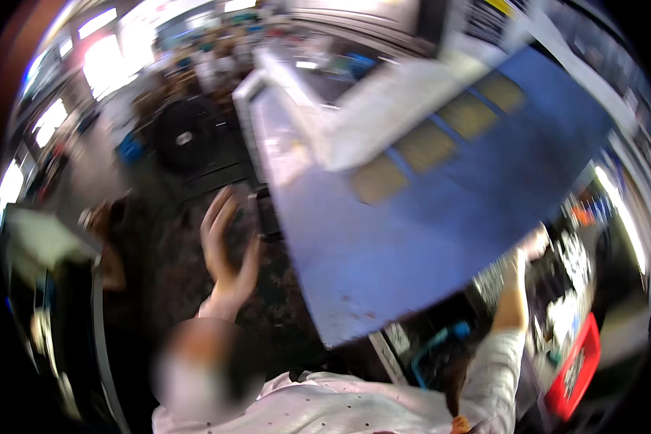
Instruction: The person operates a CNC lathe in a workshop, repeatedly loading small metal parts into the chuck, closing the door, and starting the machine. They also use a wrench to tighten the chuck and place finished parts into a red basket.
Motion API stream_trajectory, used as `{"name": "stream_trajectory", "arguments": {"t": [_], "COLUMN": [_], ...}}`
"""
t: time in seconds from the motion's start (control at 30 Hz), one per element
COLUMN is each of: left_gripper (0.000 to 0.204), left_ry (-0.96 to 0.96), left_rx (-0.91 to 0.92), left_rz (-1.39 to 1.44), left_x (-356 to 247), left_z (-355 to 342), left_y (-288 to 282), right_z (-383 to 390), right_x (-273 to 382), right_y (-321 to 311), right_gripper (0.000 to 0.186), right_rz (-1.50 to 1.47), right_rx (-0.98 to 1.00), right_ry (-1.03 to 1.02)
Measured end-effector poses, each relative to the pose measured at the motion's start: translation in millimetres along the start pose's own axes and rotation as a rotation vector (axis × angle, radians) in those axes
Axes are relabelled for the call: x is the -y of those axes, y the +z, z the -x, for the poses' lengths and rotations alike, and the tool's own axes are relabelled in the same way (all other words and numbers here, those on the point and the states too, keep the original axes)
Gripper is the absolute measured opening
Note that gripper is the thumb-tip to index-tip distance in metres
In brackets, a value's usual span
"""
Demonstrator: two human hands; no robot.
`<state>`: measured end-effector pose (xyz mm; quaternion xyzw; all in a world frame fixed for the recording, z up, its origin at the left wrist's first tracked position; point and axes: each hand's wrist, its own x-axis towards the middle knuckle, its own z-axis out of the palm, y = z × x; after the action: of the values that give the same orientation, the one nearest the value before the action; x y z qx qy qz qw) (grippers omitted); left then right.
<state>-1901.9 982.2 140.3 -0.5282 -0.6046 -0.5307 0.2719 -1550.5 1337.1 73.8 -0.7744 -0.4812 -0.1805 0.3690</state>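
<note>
Evidently, the blue table (412,253) fills the middle of the view, tilted across it, with its lower right edge beside the right hand (535,244). That hand reaches out near a heap of shiny metal parts (574,262); its fingers are blurred, so whether they grip anything cannot be told. The left hand (228,273) is raised off the table's left side, fingers spread and thumb apart, holding nothing, near a small black box (269,215) at the table edge. Four flat brownish squares (378,179) lie in a row along the table's far side, next to a white machine frame (383,108). A red bin (593,347) stands at lower right, and a round black object (184,137) at upper left.
</note>
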Motion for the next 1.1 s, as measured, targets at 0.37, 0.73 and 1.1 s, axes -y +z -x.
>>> {"name": "stream_trajectory", "arguments": {"t": [0.37,0.73,1.1], "left_gripper": [0.042,0.046,0.069], "left_ry": [0.165,0.34,0.151], "left_rx": [0.173,0.25,0.169], "left_rz": [0.141,-0.409,-0.187], "left_x": [95,92,-47], "left_z": [-211,-224,-145], "left_y": [90,100,82], "right_z": [-15,-7,-50], "right_x": [-25,-29,-80], "right_y": [62,69,134], "right_gripper": [0.037,0.04,0.045], "right_rz": [-0.192,0.068,-0.668], "right_rx": [-0.052,-0.162,0.061], "right_ry": [0.06,-0.068,-0.073]}}
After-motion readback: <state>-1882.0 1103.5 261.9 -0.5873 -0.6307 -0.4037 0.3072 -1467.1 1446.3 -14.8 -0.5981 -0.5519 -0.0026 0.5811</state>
